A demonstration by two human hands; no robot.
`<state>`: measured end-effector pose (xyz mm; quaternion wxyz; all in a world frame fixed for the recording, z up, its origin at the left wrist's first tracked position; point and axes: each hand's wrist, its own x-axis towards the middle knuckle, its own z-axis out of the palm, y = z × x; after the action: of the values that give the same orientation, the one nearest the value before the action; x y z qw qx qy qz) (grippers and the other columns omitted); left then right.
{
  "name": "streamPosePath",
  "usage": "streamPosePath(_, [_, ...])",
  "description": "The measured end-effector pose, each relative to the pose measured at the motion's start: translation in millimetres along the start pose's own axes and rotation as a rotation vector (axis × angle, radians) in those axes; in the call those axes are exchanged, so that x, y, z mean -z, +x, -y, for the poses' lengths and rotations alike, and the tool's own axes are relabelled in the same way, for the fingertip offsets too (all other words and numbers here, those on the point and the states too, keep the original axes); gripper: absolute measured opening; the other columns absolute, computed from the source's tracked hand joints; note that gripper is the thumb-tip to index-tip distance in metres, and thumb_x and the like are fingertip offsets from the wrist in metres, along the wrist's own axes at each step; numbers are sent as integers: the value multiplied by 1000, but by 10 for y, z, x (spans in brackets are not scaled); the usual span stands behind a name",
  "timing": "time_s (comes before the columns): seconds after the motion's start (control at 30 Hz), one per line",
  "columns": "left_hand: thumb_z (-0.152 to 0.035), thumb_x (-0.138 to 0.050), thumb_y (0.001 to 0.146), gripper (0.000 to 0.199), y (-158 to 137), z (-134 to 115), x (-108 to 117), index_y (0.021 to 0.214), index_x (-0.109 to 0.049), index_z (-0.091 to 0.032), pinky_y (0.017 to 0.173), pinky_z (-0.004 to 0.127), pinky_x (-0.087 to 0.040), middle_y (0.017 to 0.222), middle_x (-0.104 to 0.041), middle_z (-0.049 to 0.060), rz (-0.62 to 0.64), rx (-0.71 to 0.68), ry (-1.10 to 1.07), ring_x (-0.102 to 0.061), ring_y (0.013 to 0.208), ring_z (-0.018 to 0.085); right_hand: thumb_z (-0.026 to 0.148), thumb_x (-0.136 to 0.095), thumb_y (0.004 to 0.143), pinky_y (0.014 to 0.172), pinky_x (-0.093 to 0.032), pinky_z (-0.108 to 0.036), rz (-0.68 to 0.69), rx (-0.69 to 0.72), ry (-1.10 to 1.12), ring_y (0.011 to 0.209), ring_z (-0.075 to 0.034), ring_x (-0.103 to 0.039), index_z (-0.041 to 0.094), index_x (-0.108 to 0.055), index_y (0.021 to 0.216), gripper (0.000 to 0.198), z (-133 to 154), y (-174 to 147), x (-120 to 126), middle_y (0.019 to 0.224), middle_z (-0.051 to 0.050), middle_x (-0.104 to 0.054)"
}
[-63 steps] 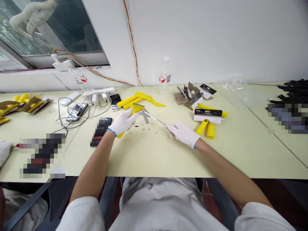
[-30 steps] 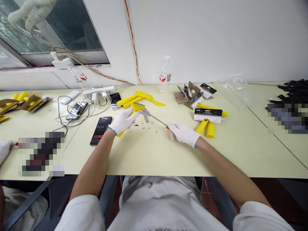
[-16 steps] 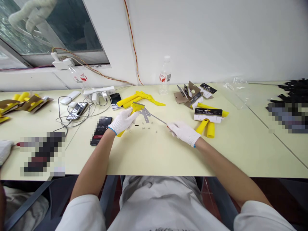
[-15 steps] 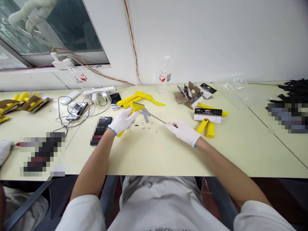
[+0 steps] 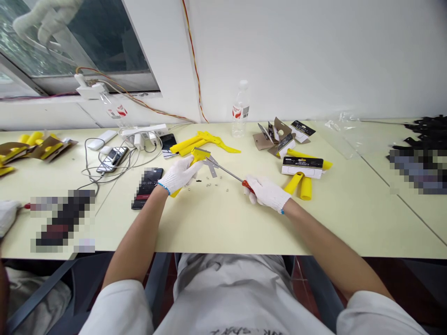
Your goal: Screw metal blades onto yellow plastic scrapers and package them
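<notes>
Both my hands wear white knit gloves. My left hand [image 5: 179, 176] grips a yellow scraper [image 5: 197, 156] by its handle and presses it on the table. A grey metal blade plate [image 5: 210, 166] sits at the scraper's head. My right hand [image 5: 267, 192] is closed around a red-handled screwdriver [image 5: 228, 173], whose thin shaft points up-left at the scraper's head. Several small screws [image 5: 211, 185] lie loose on the table between my hands.
A dark phone [image 5: 147, 188] lies left of my left hand, beside cables and a power strip [image 5: 144, 132]. More yellow scraper parts [image 5: 206, 140], packaged scrapers [image 5: 302, 167], card sleeves [image 5: 275, 134] and a water bottle [image 5: 239, 110] stand behind. A co-worker's gloved hand [image 5: 6, 217] shows at far left.
My right hand has turned on the screwdriver, and its red handle now shows at my fingers. My left hand and the scraper have stayed put.
</notes>
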<state>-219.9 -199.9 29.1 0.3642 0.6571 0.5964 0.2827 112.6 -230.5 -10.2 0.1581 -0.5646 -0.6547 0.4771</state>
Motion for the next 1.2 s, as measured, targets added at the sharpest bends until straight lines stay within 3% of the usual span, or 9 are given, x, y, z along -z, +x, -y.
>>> streamPosePath(0.17, [-39,-63,117,35,-2,1,0,88,-56,-20,47,20,-41,63,-59,-1,-14,-2,7,-51,49,9,71,-61,104,66,-39,-31,-168,30,-138,70,-19,-57,24,-55,83,52,-6,6,-5,73,-1,-66])
streamPosePath(0.33, [-39,-67,116,33,-10,-4,6,92,-58,-19,50,18,-41,64,-60,-1,0,-6,-3,-51,50,8,70,-31,115,70,-42,-32,-34,41,-30,71,-20,-61,22,-65,85,66,-33,22,-10,69,-4,-67])
streamPosePath(0.47, [-36,-64,118,30,-5,8,2,95,-59,-18,51,18,-42,64,-60,-1,-25,-2,-1,-51,52,9,72,-67,98,69,-41,-30,-217,71,-114,75,-19,-59,23,-60,86,51,-42,40,-24,81,-2,-69])
streamPosePath(0.67, [-36,-65,117,32,-4,8,8,92,-59,-18,49,18,-42,64,-61,-1,0,-11,-6,-51,50,9,73,-32,113,56,-35,-29,18,-26,51,55,-16,-48,21,-65,86,67,-40,33,-30,63,-2,-60])
streamPosePath(0.83, [-33,-64,117,31,-4,5,17,90,-57,-19,49,19,-43,65,-61,0,-8,-16,-27,-52,48,8,65,-68,105,51,-30,-24,-95,-28,30,52,-11,-43,24,-56,91,45,-10,9,-33,64,5,-54])
streamPosePath(0.93, [-31,-65,116,30,5,14,16,90,-57,-19,46,18,-40,63,-59,-1,-1,-18,-38,-52,47,8,67,-45,115,47,-28,-26,62,-70,123,46,-11,-38,22,-62,98,51,9,-4,-30,63,1,-60])
streamPosePath(1.0, [-31,-67,115,30,9,18,18,90,-58,-19,45,18,-40,62,-59,-2,7,-20,-44,-52,46,8,64,-37,118,48,-30,-25,65,-46,118,47,-11,-40,20,-64,92,58,24,-8,-27,63,0,-61])
streamPosePath(1.1, [-33,-68,114,30,6,20,26,89,-58,-20,47,18,-42,63,-60,-1,7,-22,-45,-52,47,8,60,-60,111,49,-33,-23,-77,-32,11,51,-11,-46,22,-58,87,45,61,-24,-21,63,3,-56])
streamPosePath(1.2, [-35,-68,114,30,2,22,29,90,-59,-20,48,18,-43,64,-62,-1,6,-22,-35,-53,49,8,59,-63,110,44,-30,-24,-32,-99,39,45,-11,-43,24,-57,97,38,92,-49,-18,64,5,-58])
